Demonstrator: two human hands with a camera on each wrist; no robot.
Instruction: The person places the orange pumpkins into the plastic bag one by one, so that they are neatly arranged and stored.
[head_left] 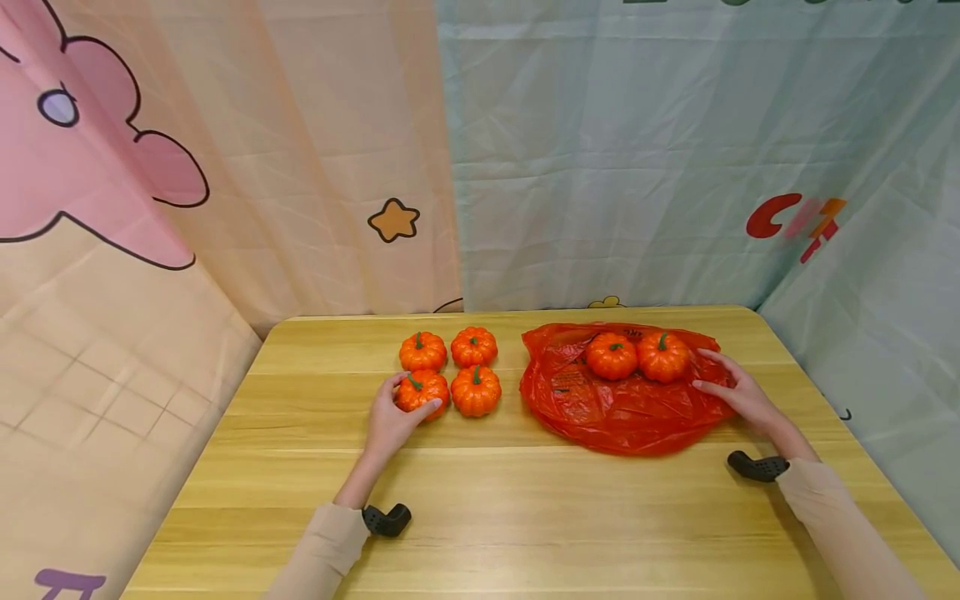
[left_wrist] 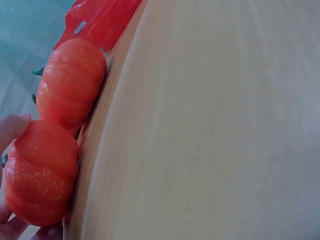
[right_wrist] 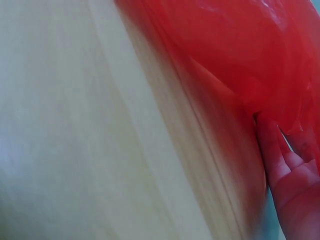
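In the head view my left hand (head_left: 392,417) grips a small orange pumpkin (head_left: 424,393) with a green stem, thumb on its near right side and fingers around its left. The left wrist view shows the same pumpkin (left_wrist: 42,172) between thumb and fingers. Three more pumpkins stand close by: one behind it (head_left: 422,352), one to its right (head_left: 477,392) and one at the back right (head_left: 474,346). My right hand (head_left: 746,400) touches the right edge of a flattened red plastic bag (head_left: 615,421), thumb and forefinger apart. Under the film in the right wrist view, its fingers (right_wrist: 272,145) look straight.
Two pumpkins, a left one (head_left: 611,357) and a right one (head_left: 663,357), sit on or in the red bag; the sheer film makes it hard to tell. Everything is on a wooden table (head_left: 525,517). Printed curtains (head_left: 600,167) hang behind and beside it.
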